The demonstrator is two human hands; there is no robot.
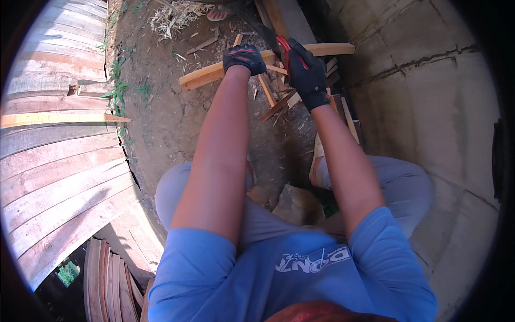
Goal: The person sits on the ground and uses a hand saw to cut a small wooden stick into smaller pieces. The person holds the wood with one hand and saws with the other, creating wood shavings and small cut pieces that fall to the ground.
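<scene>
While my left hand (244, 58) clutches strip (204, 75), my right hand (307, 74) grasps dark blade (260, 29) by near end; scraps (266, 91) lie beneath.

White lettering (322, 263) stands on the chest of the person's blue shirt (257, 292). It runs in a slanting line across the cloth, rising toward the right of the view. It has a row of large block letters, with much smaller lettering close beside them and thin, script-like strokes near the middle. The smaller part is too fine and blurred to make out.
</scene>
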